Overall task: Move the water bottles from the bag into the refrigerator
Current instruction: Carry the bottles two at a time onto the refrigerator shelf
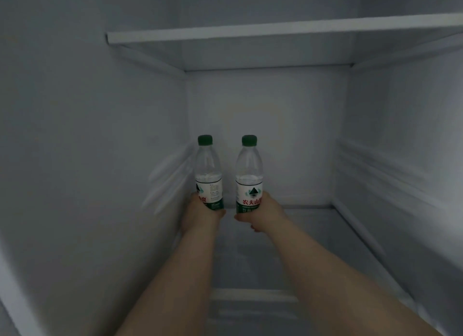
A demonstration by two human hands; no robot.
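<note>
Both arms reach deep into the fridge [75,135], each hand holding one water bottle. The left hand [201,216] is wrapped round the lower part of the left bottle [208,170], fingers curled about the label. The right hand [263,214] grips the right bottle [249,171] the same way, low on its label, with the thumb side towards the other bottle.

Both bottles stand upright, side by side with a gap between them, near the back wall [288,135]. The left bottle is close to the fridge's left side wall. Each is clear, partly filled with water, and has a dark green cap [205,139] and a white and green label with red characters (the print is clearer on the right bottle).

The bottles' bases are hidden behind the hands, so it cannot be told whether they touch the lower shelf [313,235] or are held just above it. An upper shelf [250,31] spans the compartment well above the caps. The interior is dim and grey.
</note>
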